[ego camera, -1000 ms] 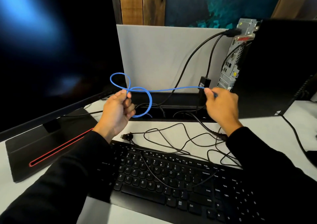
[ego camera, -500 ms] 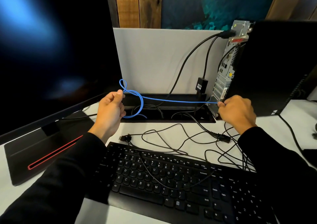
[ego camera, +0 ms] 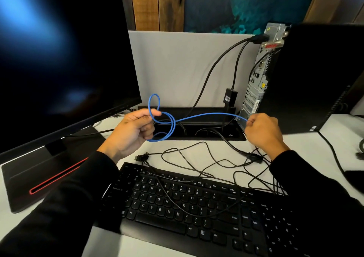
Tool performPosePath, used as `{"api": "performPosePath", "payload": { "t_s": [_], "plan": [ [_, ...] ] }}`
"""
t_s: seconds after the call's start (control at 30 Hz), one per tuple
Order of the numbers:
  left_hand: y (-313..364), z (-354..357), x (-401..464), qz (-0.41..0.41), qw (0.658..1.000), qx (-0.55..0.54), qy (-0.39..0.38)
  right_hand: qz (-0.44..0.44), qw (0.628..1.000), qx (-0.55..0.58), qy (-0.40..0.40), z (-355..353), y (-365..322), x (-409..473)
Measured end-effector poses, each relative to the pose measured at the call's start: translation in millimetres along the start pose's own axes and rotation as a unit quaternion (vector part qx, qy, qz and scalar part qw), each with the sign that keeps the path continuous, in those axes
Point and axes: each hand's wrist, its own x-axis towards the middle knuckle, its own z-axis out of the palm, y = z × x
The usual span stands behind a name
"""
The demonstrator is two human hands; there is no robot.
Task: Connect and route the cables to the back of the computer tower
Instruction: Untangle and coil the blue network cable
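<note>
Now, left hand (ego camera: 131, 130): fingers grip looped blue cable (ego camera: 204, 115).
Right hand (ego camera: 263, 130): fingers pinch its other end beside computer tower (ego camera: 307, 75).
Bench slot (ego camera: 234, 136): holds black cables.

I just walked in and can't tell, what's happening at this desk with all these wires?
A person is cabling up the computer tower. Their left hand holds the looped slack of a blue cable, while the right hand pinches its other end low at the tower's rear panel; whether it is plugged in can't be seen. Thin black cables lie loose across the desk and keyboard.
</note>
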Motion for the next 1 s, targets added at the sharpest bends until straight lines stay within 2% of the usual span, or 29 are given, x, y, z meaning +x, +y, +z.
{"api": "performPosePath", "payload": {
  "t_s": [0.13, 0.23, 0.3, 0.37, 0.43, 0.53, 0.63, 0.7, 0.9, 1.0],
  "plan": [
    [0.0, 1.0, -1.9, -0.009, 0.993, 0.107, -0.044, -0.065, 0.995, 0.056, 0.044, -6.0, -5.4, 2.7],
    [0.6, 10.8, -5.4, 0.003, 0.971, 0.227, -0.071, -0.117, 0.991, 0.053, 0.047, -5.0, -12.6, 1.5],
    [-0.9, 13.9, -5.7, 0.034, 0.962, 0.265, -0.055, -0.130, 0.986, 0.055, 0.090, -5.4, -20.2, 0.0],
    [-1.9, 11.0, -4.1, 0.071, 0.964, 0.253, -0.039, -0.128, 0.981, 0.069, 0.125, -10.0, -28.6, -0.1],
    [-0.4, 7.9, -2.5, 0.091, 0.969, 0.224, -0.042, -0.086, 0.980, 0.111, 0.140, -16.3, -30.8, 6.0],
    [1.1, 3.5, 2.9, 0.110, 0.987, 0.104, -0.053, -0.036, 0.976, 0.148, 0.155, -19.0, -21.2, 18.4],
    [6.3, -2.9, 5.7, 0.114, 0.993, -0.010, -0.007, -0.006, 0.973, 0.171, 0.156, -24.6, -19.8, 15.2],
    [10.8, -11.2, 4.2, 0.097, 0.994, -0.050, 0.029, 0.015, 0.965, 0.205, 0.161, -24.9, -15.7, 12.3],
    [21.9, -22.4, -1.7, -0.011, 0.995, -0.087, 0.047, 0.047, 0.948, 0.266, 0.171, -19.6, 24.1, 21.5],
    [25.1, -16.2, 0.1, -0.038, 0.995, -0.007, 0.088, 0.070, 0.945, 0.259, 0.186, -18.6, 37.1, 22.3]
  ]
}}
